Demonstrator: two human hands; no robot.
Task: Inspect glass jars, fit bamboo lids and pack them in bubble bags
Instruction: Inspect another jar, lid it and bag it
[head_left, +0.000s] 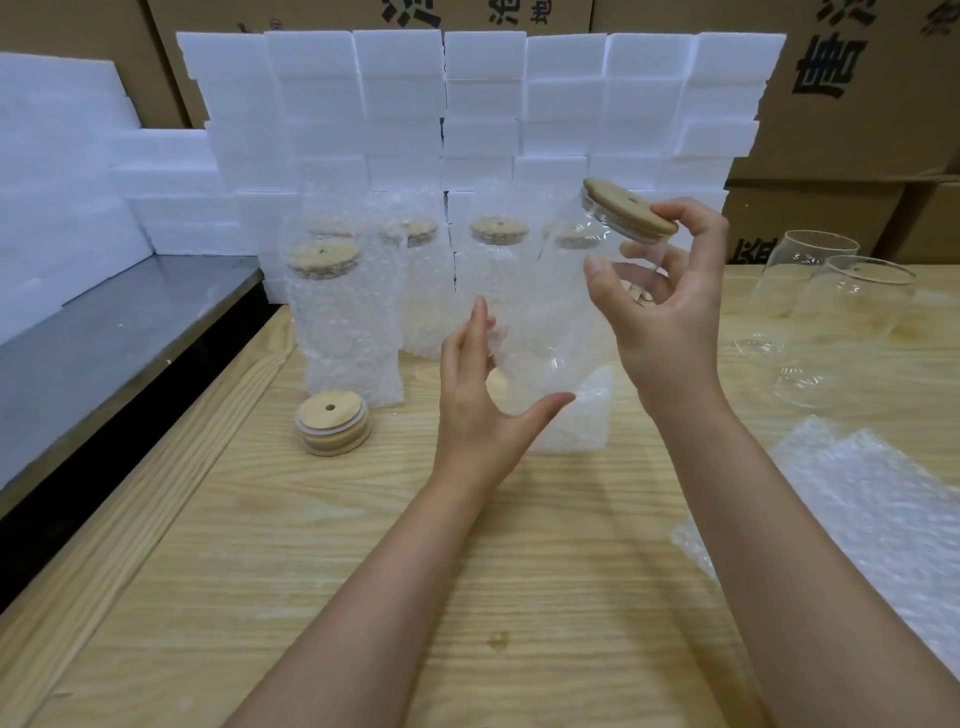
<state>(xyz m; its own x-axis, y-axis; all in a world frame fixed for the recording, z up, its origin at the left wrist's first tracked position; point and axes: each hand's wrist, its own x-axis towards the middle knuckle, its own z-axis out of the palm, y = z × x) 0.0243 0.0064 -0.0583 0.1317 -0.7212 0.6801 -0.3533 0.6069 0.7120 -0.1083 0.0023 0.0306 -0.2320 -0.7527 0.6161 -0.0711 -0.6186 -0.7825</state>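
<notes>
Plainly the glass jar (550, 332) is the thing to reckon from: it hangs tilted above the table (415, 571), base low and to the left, mouth high and to the right. Well left of the jar and lower, a short stack of spare lids (332, 422) sits on the wood. Between that stack and the jar, further back, stand bagged jars (343, 322), already lidded and wrapped. At the jar's base the left hand (478, 400) makes a wide grip, thumb stretched under the bottom and fingers running up the far side. At the jar's top the bamboo lid (626, 208) is seated on the mouth. Just below it the right hand (670, 317) holds the neck in a curled grip, with one fingertip at the lid's rim. Right of the jar, bare jars (852, 296) wait without lids, and below them lies a heap of bubble bags (883, 514). The jar looks stiff, smooth and thin-walled, so probably light, slippery and easily broken. The lid may only be pressed in, so I would carry the jar by base and body, not by the lid.
</notes>
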